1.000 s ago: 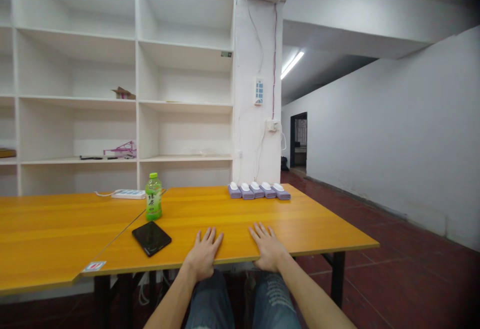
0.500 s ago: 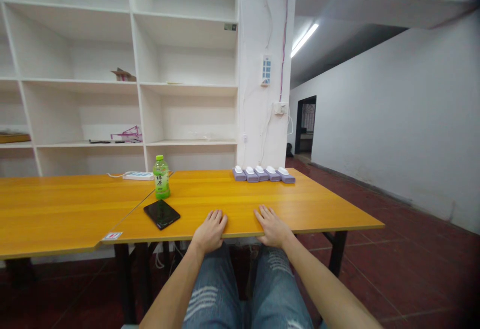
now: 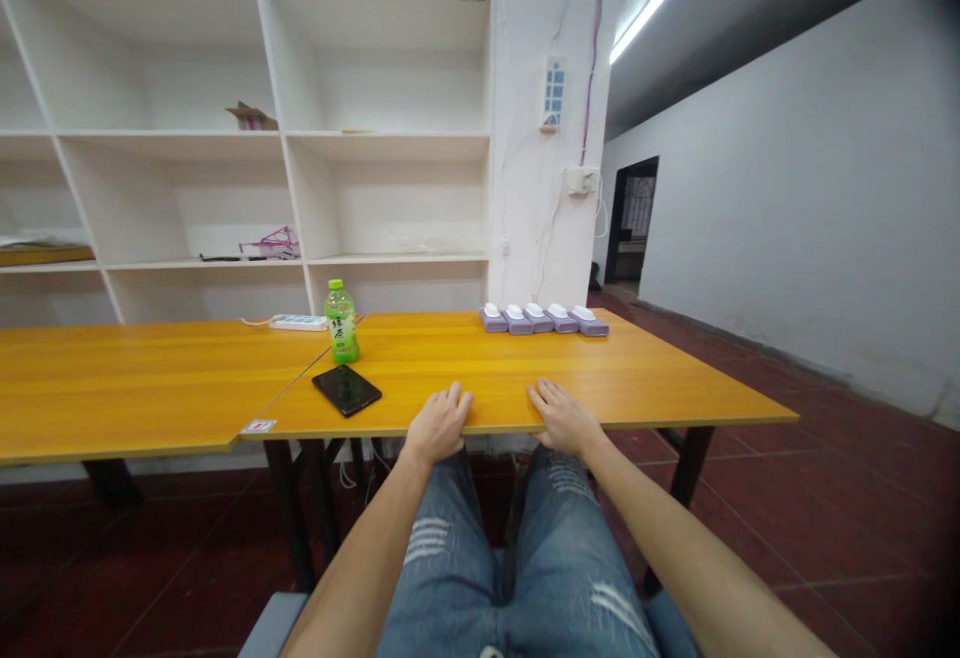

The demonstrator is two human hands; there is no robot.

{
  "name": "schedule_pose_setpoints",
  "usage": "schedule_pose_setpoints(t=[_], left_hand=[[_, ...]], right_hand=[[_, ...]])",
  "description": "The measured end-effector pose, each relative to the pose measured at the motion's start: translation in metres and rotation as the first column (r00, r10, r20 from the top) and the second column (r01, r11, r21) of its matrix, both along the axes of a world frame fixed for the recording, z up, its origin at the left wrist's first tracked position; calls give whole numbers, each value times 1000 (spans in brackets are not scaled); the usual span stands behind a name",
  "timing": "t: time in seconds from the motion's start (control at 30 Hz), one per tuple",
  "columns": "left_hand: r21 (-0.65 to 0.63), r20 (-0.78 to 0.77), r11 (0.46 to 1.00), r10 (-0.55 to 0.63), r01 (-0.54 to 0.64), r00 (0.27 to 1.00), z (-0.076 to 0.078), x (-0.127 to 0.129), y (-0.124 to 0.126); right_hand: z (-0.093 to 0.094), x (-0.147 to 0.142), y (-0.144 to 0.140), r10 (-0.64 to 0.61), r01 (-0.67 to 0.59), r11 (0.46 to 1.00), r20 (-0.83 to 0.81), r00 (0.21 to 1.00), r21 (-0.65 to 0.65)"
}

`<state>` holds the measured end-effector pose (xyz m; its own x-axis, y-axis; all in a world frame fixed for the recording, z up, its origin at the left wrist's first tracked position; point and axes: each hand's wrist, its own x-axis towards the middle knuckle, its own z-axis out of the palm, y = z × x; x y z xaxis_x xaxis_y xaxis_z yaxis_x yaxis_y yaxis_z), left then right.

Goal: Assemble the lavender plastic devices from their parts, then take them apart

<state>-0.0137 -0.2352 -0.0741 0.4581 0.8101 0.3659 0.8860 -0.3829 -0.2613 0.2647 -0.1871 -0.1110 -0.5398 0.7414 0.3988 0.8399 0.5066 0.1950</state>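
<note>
My left hand [image 3: 441, 422] rests on the front edge of the yellow wooden table [image 3: 480, 363], palm down and holding nothing. Its fingers lie on the top. A short way to the right, my right hand [image 3: 566, 420] lies on the same edge, fingers stretched out and also bare. The thing closest to my left hand is a black tablet [image 3: 346, 390], lying flat. Just behind that stands a green drink bottle [image 3: 342, 323] with a green cap. Toward the back right sits a row of several purple packs [image 3: 541, 321] with white lids, apart from both hands.
A white power strip [image 3: 298, 322] lies at the back left, on an adjoining table [image 3: 142, 378]. Tall white shelves [image 3: 397, 146] stand behind, beside a pillar [image 3: 517, 198] with sockets and cables. My legs [image 3: 450, 558] are under the table edge.
The view has tipped downward and slightly left, so everything sits higher and further right in the picture. Both hands keep their places on the table edge; no object has moved.
</note>
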Motion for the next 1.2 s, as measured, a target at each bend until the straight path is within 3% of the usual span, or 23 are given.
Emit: schedule_pose_setpoints(t=[0.37,0.8,1.1,1.2], left_hand=[[-98,17,985,143,-141,990,-3,4,2],[-120,55,983,145,-137,988,-4,3,1],[-24,131,998,64,-61,989,-12,-2,9],[56,169,996,56,-66,984,-22,-3,15]], right_hand=[[-6,2,2,5,-5,1000,-28,1000,21],[-5,2,0,9,-8,1000,-42,999,22],[-7,2,2,46,-41,996,-56,997,78],[-15,6,7,49,-42,988,-43,998,146]])
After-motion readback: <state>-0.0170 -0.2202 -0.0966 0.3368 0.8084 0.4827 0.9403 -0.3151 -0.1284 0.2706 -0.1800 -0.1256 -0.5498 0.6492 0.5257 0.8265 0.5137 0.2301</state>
